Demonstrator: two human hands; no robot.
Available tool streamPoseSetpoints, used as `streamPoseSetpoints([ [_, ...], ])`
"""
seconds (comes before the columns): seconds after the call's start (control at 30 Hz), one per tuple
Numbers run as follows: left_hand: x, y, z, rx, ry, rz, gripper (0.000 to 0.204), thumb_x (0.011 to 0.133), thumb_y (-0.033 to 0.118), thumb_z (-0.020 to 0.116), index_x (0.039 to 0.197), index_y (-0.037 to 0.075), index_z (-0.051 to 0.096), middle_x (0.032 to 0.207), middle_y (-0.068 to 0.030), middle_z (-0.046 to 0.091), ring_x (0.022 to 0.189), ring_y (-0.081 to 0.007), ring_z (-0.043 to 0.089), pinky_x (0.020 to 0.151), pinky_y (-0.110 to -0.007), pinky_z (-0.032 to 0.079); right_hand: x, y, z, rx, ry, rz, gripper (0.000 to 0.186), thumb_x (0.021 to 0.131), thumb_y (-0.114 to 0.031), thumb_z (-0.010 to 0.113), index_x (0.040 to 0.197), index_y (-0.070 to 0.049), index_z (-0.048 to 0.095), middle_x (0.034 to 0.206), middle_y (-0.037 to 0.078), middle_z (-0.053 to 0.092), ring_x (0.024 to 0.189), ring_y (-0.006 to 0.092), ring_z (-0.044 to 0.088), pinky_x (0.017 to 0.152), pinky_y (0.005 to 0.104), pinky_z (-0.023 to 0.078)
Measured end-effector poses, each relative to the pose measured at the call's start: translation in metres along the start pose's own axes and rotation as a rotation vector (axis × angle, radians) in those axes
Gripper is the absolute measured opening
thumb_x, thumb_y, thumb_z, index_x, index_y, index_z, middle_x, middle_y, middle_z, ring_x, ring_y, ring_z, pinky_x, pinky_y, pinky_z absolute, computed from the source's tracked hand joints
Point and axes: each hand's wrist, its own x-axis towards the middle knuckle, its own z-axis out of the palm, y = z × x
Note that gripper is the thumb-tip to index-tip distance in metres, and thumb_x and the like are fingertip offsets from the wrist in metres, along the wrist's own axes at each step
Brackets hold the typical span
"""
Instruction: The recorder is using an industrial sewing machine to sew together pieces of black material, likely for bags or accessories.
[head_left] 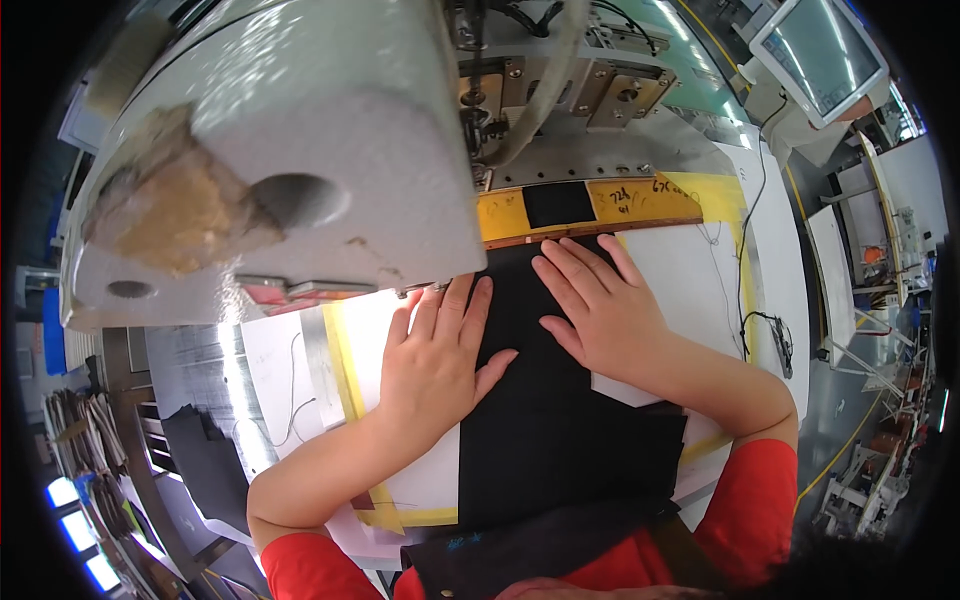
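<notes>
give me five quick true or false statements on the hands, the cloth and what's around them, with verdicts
1. The thumb of the left hand lies over the black cloth. True.
2. The right hand is clenched in a fist. False: its fingers are extended and spread.
3. A yellow bar with a black patch runs just beyond the right hand's fingertips. True.
4. The person's sleeves are blue. False: they are red.
5. The screen is at the picture's upper left. False: it is at the upper right.
</notes>
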Motion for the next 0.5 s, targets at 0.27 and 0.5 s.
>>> streamPoseSetpoints([
  [0.27, -0.0018, -0.0002, 0.0037, -0.001, -0.004, -0.009, 0.068, 0.080, 0.045, 0.067, 0.132, 0.003, 0.052, 0.135, -0.0166, 0.049, 0.124, -0.0318, 0.049, 0.093, -0.041, 0.043, -0.0002, 0.0001, 0.0006, 0.028, 0.008, 0.017, 0.058, 0.083, -0.028, 0.067, 0.131, 0.001, 0.050, 0.136, 0.016, 0.048, 0.126, 0.0296, 0.048, 0.110, 0.0460, 0.030],
  [0.5, -0.0006, 0.0003, -0.0001, 0.013, -0.004, -0.005, 0.068, 0.080, 0.045, 0.067, 0.131, 0.003, 0.052, 0.135, -0.0160, 0.049, 0.121, -0.0314, 0.051, 0.093, -0.041, 0.042, 0.0005, 0.0009, -0.0011, -0.003, 0.010, -0.010, 0.057, 0.084, -0.030, 0.066, 0.129, 0.003, 0.050, 0.133, 0.018, 0.049, 0.124, 0.0308, 0.049, 0.110, 0.0466, 0.030],
])
